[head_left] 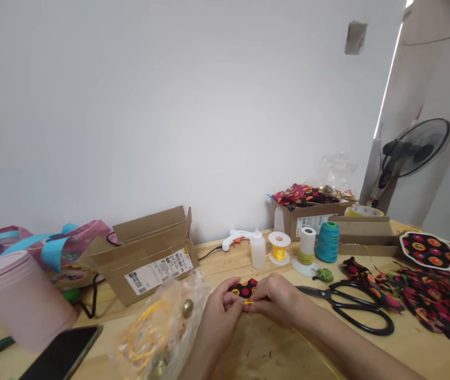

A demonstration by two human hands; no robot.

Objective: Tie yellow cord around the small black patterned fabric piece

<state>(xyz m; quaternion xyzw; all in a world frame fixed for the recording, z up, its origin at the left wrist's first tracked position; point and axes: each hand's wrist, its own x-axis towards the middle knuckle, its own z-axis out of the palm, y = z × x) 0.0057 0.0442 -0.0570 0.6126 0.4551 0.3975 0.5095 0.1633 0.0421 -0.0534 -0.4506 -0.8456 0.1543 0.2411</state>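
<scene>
A small piece of dark fabric (242, 289) with red and orange round motifs is held between my two hands above the wooden table. My left hand (225, 306) has its fingers and thumb closed on the fabric's left and lower edge. My right hand (274, 298) is closed at the right side, thumb and forefinger pinching a yellow cord (249, 302) against the fabric. The cord's tail (314, 348) passes under my right forearm and runs down toward the table's front. Part of the fabric is hidden behind my fingers.
Black-handled scissors (351, 303) lie right of my hands, beside patterned fabric scraps (434, 301). Behind stand a white bottle (258, 250), a yellow cord spool (279, 248) and a teal thread cone (327, 243). At left are a plastic bag (177, 311), a cardboard box (145, 258) and a phone (64, 353).
</scene>
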